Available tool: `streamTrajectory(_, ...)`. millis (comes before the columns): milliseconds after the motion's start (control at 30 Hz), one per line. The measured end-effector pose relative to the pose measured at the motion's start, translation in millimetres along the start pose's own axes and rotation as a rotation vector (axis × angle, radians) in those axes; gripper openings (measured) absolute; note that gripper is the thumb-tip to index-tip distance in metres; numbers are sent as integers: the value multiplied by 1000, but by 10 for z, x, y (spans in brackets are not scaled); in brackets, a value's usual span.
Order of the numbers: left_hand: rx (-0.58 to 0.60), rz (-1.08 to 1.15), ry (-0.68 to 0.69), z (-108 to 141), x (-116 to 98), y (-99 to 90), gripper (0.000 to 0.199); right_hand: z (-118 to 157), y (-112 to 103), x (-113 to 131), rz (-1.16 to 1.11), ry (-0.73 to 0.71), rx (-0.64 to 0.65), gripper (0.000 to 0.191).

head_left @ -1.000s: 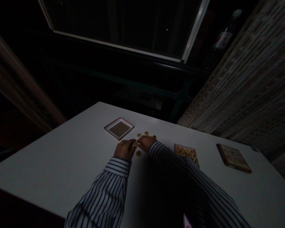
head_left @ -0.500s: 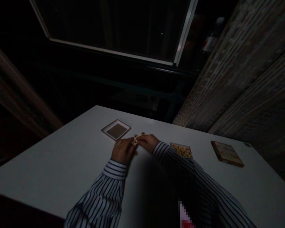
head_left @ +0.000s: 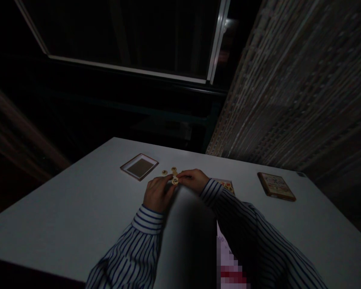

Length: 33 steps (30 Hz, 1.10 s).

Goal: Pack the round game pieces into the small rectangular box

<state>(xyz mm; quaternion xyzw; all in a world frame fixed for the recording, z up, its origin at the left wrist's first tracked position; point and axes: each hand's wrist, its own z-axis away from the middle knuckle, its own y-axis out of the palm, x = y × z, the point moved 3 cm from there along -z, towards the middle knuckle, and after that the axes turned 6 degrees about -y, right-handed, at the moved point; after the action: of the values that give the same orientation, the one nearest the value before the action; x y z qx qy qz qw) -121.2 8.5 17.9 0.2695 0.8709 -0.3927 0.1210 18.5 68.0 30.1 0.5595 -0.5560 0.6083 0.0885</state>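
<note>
My left hand (head_left: 158, 193) and my right hand (head_left: 195, 180) meet over the white table (head_left: 84, 208), fingertips closed from both sides on a round Chinese chess piece (head_left: 175, 180) with a dark character. Just behind it lies another round piece (head_left: 173, 169), with a further one (head_left: 175, 174) partly hidden between them. A separate chess piece (head_left: 164, 172) rests beyond my left fingers. Partly covered by my right wrist and sleeve is a box of chess pieces (head_left: 228, 186) with red and dark characters.
An open shallow tray (head_left: 131, 171), like a box lid, sits at the back left. At the right lies a brown-edged printed box (head_left: 277, 187). A bead-string curtain (head_left: 243, 100) hangs past the back right edge. A blurred pale shape (head_left: 180, 237) covers the near middle.
The view has swung slightly right, so the tray and boxes appear further left. A small piece now lies apart at the left of the group. Both hands stay at the held piece.
</note>
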Motion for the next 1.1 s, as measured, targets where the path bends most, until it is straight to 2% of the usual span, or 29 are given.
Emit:
streamTrajectory(333, 11, 76, 46, -36, -321, 163, 26, 282, -262, -69, -98, 53, -78, 23)
streamTrajectory(633, 63, 218, 0, -19, -552, 337, 26, 528, -418, -205, -219, 92, -161, 24)
streamTrajectory(767, 95, 359, -137, 2, -599, 427, 30, 628, -483, -281, -215, 103, -199, 24)
streamTrajectory(967, 233, 659, -510, -25, -625, 586, 31, 742, -547, -305, -239, 145, -211, 24)
streamTrajectory(1100, 280, 722, -584, -49, -636, 681, 29, 783, -567, -320, -246, 127, -219, 23)
